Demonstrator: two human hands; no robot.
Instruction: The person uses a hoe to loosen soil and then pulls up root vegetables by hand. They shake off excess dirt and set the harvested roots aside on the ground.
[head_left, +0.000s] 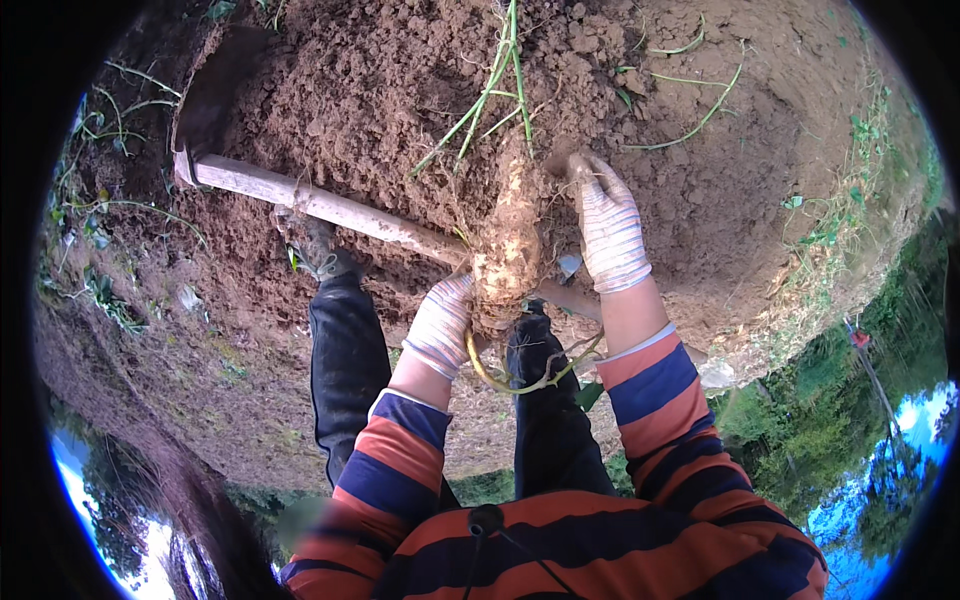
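Observation:
A large, knobbly, soil-caked root tuber (508, 251) stands in the middle of the view, its thin roots spreading out. My left hand (444, 319), in a striped knit glove, grips its lower left side; some fingers are hidden behind it. My right hand (606, 214), in a matching dirty glove, is at the right of the tuber's upper part, fingers bent together near fine roots and soil; whether they pinch anything cannot be told. A curved yellow-green stem (491, 379) hangs below the tuber. Green vine stems (499, 71) lie just beyond its top.
A hoe's wooden handle (322, 204) runs behind the tuber, its broad metal blade (217, 94) at the upper left. Loose brown soil (375, 90) surrounds it. Cut vines (701, 131) lie at the right. My shoe (322, 259) stands near the handle.

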